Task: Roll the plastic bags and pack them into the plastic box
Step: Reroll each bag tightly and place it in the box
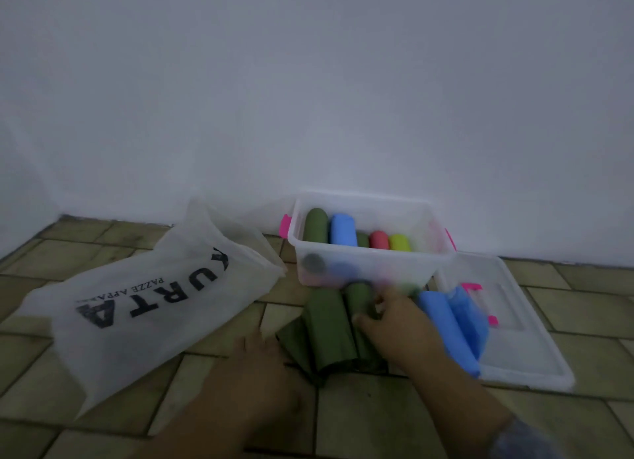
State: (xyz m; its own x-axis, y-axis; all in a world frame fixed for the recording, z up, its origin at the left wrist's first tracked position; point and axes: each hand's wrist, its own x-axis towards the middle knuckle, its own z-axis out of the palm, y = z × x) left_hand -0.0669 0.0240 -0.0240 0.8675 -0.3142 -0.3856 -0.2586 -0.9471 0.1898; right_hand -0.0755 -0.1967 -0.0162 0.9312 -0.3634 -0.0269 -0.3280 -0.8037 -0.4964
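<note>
A clear plastic box (435,252) stands on the tiled floor against the wall. Inside it lie several rolled bags: green (316,228), blue (343,230), red (379,240), yellow (400,242). In front of the box two dark green rolls lie side by side. My right hand (394,321) grips the right green roll (358,295) near its far end. The left green roll (329,331) lies beside it, and my left hand (260,359) hovers at its near left side, fingers relaxed. A blue roll (446,324) lies right of my right hand.
A large white bag printed with black letters (147,304) lies on the floor at the left. The box's clear lid (535,362) with pink clips lies at the right, partly under the blue roll. A plain white wall rises behind.
</note>
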